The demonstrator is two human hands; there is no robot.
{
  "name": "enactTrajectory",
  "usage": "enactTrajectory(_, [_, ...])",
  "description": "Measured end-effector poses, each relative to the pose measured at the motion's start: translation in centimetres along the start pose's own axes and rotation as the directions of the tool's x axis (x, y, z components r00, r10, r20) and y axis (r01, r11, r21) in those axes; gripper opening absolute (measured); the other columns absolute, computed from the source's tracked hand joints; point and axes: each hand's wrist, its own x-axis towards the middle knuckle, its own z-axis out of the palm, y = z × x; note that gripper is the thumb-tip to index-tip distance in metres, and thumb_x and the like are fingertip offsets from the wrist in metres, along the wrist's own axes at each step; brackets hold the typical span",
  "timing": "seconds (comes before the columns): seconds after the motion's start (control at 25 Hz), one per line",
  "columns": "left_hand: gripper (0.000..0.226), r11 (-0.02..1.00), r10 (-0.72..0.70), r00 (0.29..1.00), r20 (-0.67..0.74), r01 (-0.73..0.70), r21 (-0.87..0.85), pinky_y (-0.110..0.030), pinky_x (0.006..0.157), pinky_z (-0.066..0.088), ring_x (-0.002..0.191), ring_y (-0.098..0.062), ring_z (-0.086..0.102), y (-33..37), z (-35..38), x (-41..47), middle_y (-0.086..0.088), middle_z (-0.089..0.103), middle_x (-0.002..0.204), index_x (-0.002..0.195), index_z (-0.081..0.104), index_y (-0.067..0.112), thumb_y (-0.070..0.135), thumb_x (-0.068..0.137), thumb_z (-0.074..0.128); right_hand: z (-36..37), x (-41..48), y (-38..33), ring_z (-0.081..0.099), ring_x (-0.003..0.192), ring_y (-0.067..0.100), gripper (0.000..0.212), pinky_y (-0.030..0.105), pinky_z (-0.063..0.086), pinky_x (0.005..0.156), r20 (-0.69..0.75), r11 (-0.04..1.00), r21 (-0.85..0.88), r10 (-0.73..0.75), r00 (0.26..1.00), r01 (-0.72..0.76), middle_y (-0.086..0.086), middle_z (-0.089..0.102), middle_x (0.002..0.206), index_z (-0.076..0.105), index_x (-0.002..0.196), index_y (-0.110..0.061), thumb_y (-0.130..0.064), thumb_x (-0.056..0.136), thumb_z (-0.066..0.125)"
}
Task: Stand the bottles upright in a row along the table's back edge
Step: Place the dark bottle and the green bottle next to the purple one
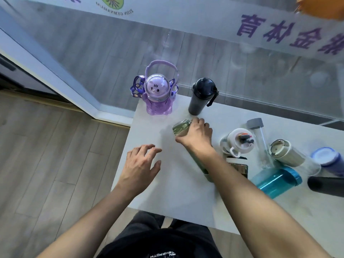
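Two upright: purple bear bottle [157, 94] and dark grey bottle [202, 96] stand in the upper centre of the frame, along the back edge of the table [149, 183], a gap between them.
Table: white; bare across the centre-left of the frame, the clutter is all at the right.
Pile: the rest lie on their sides at centre right, among them the teal bottle [275, 180], clear bottle [259, 140] and white cup [238, 141].
Green bottle [181, 128]: lies tilted at frame centre, cap towards the back edge, body running down under the right forearm.
Right hand [197, 136]: wrapped over the green bottle's upper part.
Left hand [140, 164]: empty, fingers spread, hovering left of centre.
Step, my read: tip it up about its base, seat it right of the dark grey bottle in line, and let go only once the base sits flat.
Risk: elbow sweeping the pile.
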Motion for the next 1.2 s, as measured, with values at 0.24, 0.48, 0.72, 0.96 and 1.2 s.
enactTrajectory(0.24, [0.035, 0.989, 0.139, 0.988, -0.061, -0.141, -0.037, -0.043, 0.097, 0.039, 0.12, -0.029, 0.051, 1.6, -1.7, 5.3, -0.001, 0.057, 0.134, 0.127, 0.058, 0.025, 0.033, 0.093, 0.058, -6.2, -5.7, 4.1, 0.058, 0.101, 0.029, 0.074, 0.037, 0.046, 0.088, -0.208, 0.97, 0.24, 0.003, 0.978, 0.048, 0.004, 0.056, 0.108, 0.05, 0.119, -0.018, -0.047, 0.059, 0.081])
enactTrajectory(0.48, [0.041, 0.943, 0.317, 0.931, -0.179, -0.33, -0.047, -0.044, 0.097, 0.038, 0.119, -0.033, 0.049, 7.0, -4.4, 12.7, -0.003, 0.053, 0.138, 0.132, 0.054, 0.02, 0.023, 0.091, 0.057, -10.7, -7.2, 6.9, 0.057, 0.1, 0.018, 0.067, 0.032, 0.048, 0.093, -0.259, 0.934, 0.35, 0.018, 0.966, 0.077, 0.002, 0.056, 0.113, 0.056, 0.12, -0.021, -0.039, 0.063, 0.088])
enactTrajectory(0.72, [0.052, 0.958, 0.243, 0.951, -0.193, -0.266, -0.105, -0.048, 0.104, 0.037, 0.119, -0.04, 0.048, 10.4, -5.9, 18.4, -0.01, 0.043, 0.145, 0.143, 0.045, 0.026, 0.023, 0.092, 0.059, -15.0, -3.4, 8.6, 0.059, 0.096, 0.011, 0.066, 0.02, 0.047, 0.085, -0.432, 0.863, 0.464, 0.024, 0.901, 0.2, -0.002, 0.059, 0.111, 0.058, 0.118, -0.025, -0.036, 0.062, 0.092])
enactTrajectory(0.96, [0.072, 0.991, 0.131, 0.991, -0.034, -0.132, -0.038, -0.053, 0.108, 0.037, 0.129, -0.044, 0.04, 12.0, -3.5, 21.6, -0.012, 0.026, 0.156, 0.15, 0.03, 0.032, 0.033, 0.087, 0.066, -15.1, 2.5, 10.9, 0.06, 0.098, 0.019, 0.063, 0.023, 0.047, 0.088, -0.39, 0.909, 0.348, -0.08, 0.917, 0.228, 0.004, 0.057, 0.112, 0.06, 0.12, -0.021, -0.031, 0.065, 0.088])
enactTrajectory(1.2, [0.067, 0.981, 0.088, 0.996, -0.017, -0.089, -0.171, -0.045, 0.104, 0.038, 0.115, -0.04, 0.045, 12.3, -2.3, 21.8, -0.013, 0.036, 0.141, 0.147, 0.034, 0.03, 0.021, 0.088, 0.066, -14.9, 5.0, 12.0, 0.062, 0.1, 0.019, 0.067, 0.031, 0.052, 0.091, -0.371, 0.907, 0.337, -0.119, 0.921, 0.253, -0.001, 0.053, 0.114, 0.059, 0.125, -0.025, -0.037, 0.066, 0.086])
